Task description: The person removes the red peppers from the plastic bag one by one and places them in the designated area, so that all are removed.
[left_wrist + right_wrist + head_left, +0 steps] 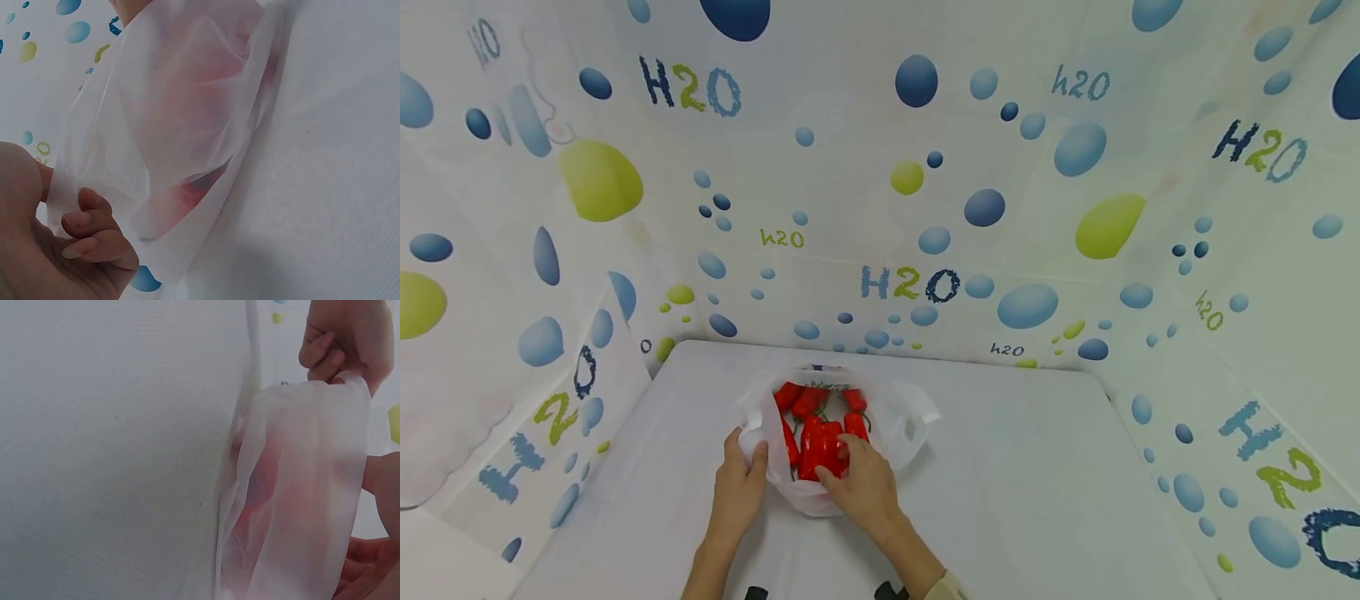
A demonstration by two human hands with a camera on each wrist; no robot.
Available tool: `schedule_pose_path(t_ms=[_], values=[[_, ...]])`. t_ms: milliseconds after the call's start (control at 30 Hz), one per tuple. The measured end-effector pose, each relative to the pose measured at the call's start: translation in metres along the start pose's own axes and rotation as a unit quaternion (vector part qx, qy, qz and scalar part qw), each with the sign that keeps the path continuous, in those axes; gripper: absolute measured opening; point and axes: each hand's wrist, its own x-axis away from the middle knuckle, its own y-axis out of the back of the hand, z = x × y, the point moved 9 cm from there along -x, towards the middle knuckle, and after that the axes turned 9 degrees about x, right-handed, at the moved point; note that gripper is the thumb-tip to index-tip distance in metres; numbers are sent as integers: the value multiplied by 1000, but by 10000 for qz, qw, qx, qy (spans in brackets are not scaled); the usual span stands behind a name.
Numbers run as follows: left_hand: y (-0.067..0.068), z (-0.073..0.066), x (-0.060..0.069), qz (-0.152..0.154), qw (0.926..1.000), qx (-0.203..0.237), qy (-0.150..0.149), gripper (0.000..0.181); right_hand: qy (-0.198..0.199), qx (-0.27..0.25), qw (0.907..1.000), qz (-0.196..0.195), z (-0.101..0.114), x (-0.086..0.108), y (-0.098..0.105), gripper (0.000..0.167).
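L hand (739, 485) pinched bag (805, 500) at rim | R hand (865, 490) fingers curled at pepper (812, 446) inside; grip: cdn't tell | step, I judged: reaching in | next prob. needed firm pinch, bag held wide

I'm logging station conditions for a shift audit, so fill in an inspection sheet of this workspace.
Surface: white tabletop, with the bag resting on it.
Job's things: open white plastic bag holding a red bell pepper and other red peppers.
Clutter: two dark objects cut off at the head view's bottom edge; identity unclear.
Hands: left hand pinches the bag's rim; right hand reaches into its mouth at the bell pepper, grip unclear.
Cables: nothing seen.
Surroundings: white sheeting printed with blue and green drops and "H2O" lettering, behind and at both sides.
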Motion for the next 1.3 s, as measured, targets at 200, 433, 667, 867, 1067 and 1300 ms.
schedule_pose_path(t_ms=[200, 433, 667, 867, 1067, 1300], values=[[-3, -1, 1, 26, 9997, 224, -118, 57, -129, 135, 9998, 36, 1, 0, -3, 62], [-7, 0, 1, 42, 9993, 341, -177, 57, -194, -71, 9997, 160, -4, -1, -10, 49], [-7, 0, 2, -22, 9988, 452, -194, 56, -259, -440, 9982, 322, -5, -1, -13, 42], [-7, 0, 2, -88, 9982, 539, -242, 54, -400, -557, 9970, 372, -6, -1, -13, 37], [-8, 2, 1, -162, 9984, 511, -195, 54, -551, -662, 9954, 412, -8, -1, -15, 30], [-10, 5, -1, -120, 9984, 533, -118, 54, -662, -628, 9951, 378, -7, -2, -15, 30]])
